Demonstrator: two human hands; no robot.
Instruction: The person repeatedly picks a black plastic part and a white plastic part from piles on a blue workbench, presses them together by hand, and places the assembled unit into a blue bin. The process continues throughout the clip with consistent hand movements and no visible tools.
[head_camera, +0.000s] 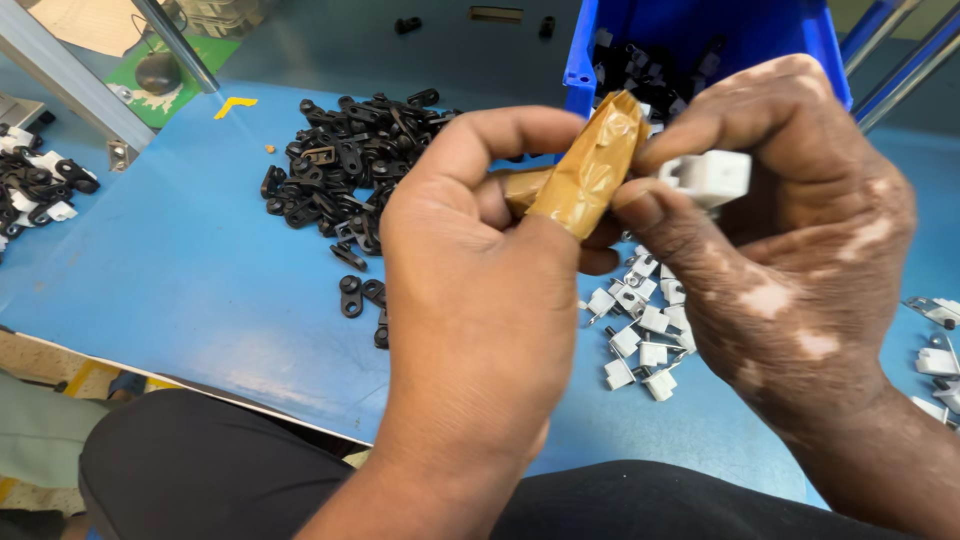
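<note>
Blue matting covers the workbench (180, 270), which fills most of the head view, with a grey metal frame post (60, 75) crossing at ten o'clock. At the centre, the left hand (480, 300) is curled into a loose fist, its thumb wrapped in brown tape (590, 165) that stands up toward twelve o'clock. Just to its right, at about two o'clock from centre, the right hand (790, 230) pinches a small white plastic clip (712, 175) between thumb and forefinger, fingers closed together on it. The taped thumb tip meets the right thumb and forefinger just beside the clip; whether the left fingers themselves hold anything I cannot tell.

Behind the left hand, at eleven o'clock, lies a heap of black plastic parts (350, 160), with a few strays (360, 298) nearer the bench edge. Below the right hand, at four o'clock, a scatter of white clips (640, 330) rests on the matting. A blue bin (600, 50) stands at one o'clock, holding mixed black and white pieces. More mixed parts (35, 185) sit at the far left edge, at nine o'clock, and others (940, 350) at the right edge, at three o'clock. Dark trousers (200, 470) show along the bottom, at six o'clock.
</note>
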